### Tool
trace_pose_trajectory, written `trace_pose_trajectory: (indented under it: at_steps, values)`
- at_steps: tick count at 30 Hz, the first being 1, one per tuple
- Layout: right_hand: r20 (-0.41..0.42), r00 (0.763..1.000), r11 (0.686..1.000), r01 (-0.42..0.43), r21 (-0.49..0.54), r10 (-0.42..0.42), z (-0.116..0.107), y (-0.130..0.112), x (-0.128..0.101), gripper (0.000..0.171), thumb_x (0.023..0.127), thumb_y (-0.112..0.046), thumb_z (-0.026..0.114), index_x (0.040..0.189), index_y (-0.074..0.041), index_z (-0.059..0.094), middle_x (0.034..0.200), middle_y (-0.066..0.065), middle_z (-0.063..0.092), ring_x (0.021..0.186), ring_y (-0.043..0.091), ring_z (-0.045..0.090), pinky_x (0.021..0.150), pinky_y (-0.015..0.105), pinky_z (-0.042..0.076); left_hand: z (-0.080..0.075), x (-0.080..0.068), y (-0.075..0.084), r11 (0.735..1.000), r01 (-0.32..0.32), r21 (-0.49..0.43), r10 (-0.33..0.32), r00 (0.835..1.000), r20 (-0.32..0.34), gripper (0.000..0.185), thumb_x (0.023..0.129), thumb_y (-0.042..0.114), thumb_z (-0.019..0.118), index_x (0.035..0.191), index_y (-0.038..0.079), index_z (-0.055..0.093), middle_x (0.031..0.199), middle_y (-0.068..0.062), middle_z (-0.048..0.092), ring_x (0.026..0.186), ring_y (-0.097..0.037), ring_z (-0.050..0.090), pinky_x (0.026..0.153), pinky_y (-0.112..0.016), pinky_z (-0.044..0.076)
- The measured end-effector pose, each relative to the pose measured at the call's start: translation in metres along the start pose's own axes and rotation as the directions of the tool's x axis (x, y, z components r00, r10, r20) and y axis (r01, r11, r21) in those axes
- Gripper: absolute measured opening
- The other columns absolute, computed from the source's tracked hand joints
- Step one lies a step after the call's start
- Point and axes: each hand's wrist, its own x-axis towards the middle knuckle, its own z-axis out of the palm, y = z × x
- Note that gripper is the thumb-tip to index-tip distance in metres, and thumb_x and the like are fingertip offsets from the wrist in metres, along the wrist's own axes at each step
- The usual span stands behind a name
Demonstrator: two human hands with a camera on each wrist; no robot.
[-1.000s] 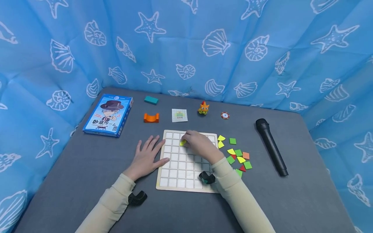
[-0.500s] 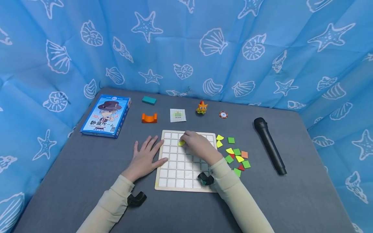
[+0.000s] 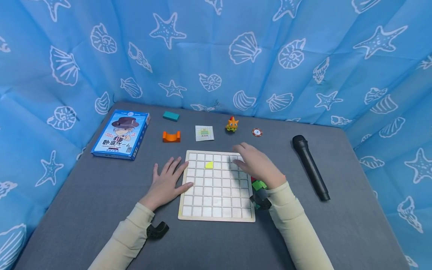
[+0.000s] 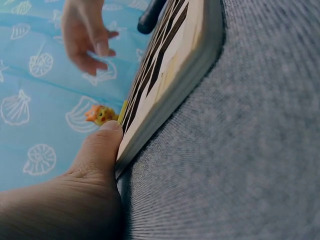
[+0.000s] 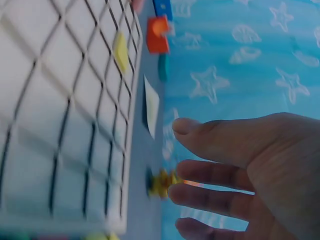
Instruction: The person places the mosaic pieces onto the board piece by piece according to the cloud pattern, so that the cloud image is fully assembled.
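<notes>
Change: right hand (image 3: 258, 165) lifted off the yellow tile (image 3: 209, 164) and shifted toward frame right; tile left sitting in a cell near the top of the grid board (image 3: 189, 215), second row, third cell from the left edge.
Right hand: fingers loose and spread, holding nothing, hovering over the board's upper right corner and the loose tiles (image 3: 258, 184) beside it; mostly hiding those tiles, only green and a bit of red showing at the wrist.
Left hand: (image 3: 167, 182) flat on the surface, fingers straight, fingertips against the board's left edge; left wrist view shows the thumb (image 4: 102, 145) pressed to the board's side.
Step in hand: judged as one tile placed, release done, reach for another piece under way.
Next move calls for: a fingertip pinch on one thin flat tile, left hand bracing the board.
Surface: grey fabric-covered table (image 3: 337, 232); blue game box (image 3: 120, 134) at upper left, teal block (image 3: 170, 116), orange arch block (image 3: 171, 136), pattern card (image 3: 204, 133), small orange figure (image 3: 231, 124), poker chip (image 3: 257, 132), black microphone (image 3: 309, 166) at right.
Room: blue curtain (image 3: 216, 48) with white shells and starfish on all sides.
</notes>
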Motion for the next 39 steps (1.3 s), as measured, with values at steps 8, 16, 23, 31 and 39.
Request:
trace_pose_trajectory:
  at_steps: [8, 16, 23, 31, 39]
  values:
    - [0.053, 0.987, 0.987, -0.156, 0.035, 0.154, -0.014, 0.043, -0.034, 0.039, 0.091, -0.018, 0.066, 0.125, -0.001, 0.058, 0.12, 0.016, 0.06, 0.107, 0.03, 0.059, 0.086, 0.047, 0.05, -0.001, 0.001, -0.002, 1.0, -0.01, -0.008, 0.01, 1.0, -0.002, 0.078, 0.09, 0.064, 0.049, 0.153, 0.025, 0.025, 0.16, -0.007, 0.017, 0.147, -0.032, 0.008, 0.107, -0.07, -0.004]
    - [0.113, 0.973, 0.974, -0.212, 0.084, 0.202, -0.011, 0.075, -0.064, 0.034, 0.089, -0.009, 0.065, 0.12, 0.001, 0.06, 0.115, 0.019, 0.061, 0.104, 0.034, 0.059, 0.085, 0.05, 0.05, -0.001, -0.001, -0.006, 1.0, 0.003, 0.007, -0.003, 1.0, -0.001, 0.079, 0.089, 0.064, 0.05, 0.153, 0.026, 0.024, 0.16, -0.007, 0.017, 0.147, -0.032, 0.007, 0.107, -0.07, -0.005]
    - [0.138, 0.969, 0.976, -0.212, 0.054, 0.203, -0.01, 0.09, -0.086, 0.029, 0.088, -0.012, 0.067, 0.116, -0.001, 0.064, 0.108, 0.013, 0.063, 0.098, 0.03, 0.06, 0.082, 0.05, 0.05, 0.001, 0.0, -0.006, 1.0, 0.007, 0.013, -0.007, 1.0, 0.004, 0.079, 0.089, 0.065, 0.048, 0.153, 0.026, 0.024, 0.16, -0.007, 0.017, 0.147, -0.033, 0.008, 0.107, -0.07, -0.005]
    - [0.078, 0.983, 0.981, -0.175, 0.085, 0.169, 0.001, 0.105, -0.095, 0.024, 0.086, -0.01, 0.07, 0.108, -0.003, 0.068, 0.097, 0.007, 0.063, 0.088, 0.024, 0.06, 0.075, 0.044, 0.051, 0.002, 0.0, -0.006, 1.0, -0.025, -0.016, 0.025, 0.999, -0.022, 0.078, 0.089, 0.062, 0.051, 0.152, 0.023, 0.028, 0.159, -0.009, 0.02, 0.146, -0.035, 0.011, 0.107, -0.071, -0.003]
    - [0.054, 0.975, 0.975, -0.217, 0.048, 0.214, 0.008, 0.107, -0.093, 0.023, 0.087, -0.016, 0.07, 0.106, -0.003, 0.068, 0.097, 0.008, 0.062, 0.085, 0.022, 0.059, 0.074, 0.044, 0.051, 0.001, 0.0, -0.004, 1.0, -0.027, -0.017, 0.027, 1.0, -0.004, 0.077, 0.09, 0.063, 0.048, 0.153, 0.025, 0.026, 0.16, -0.008, 0.018, 0.147, -0.033, 0.009, 0.107, -0.069, -0.003]
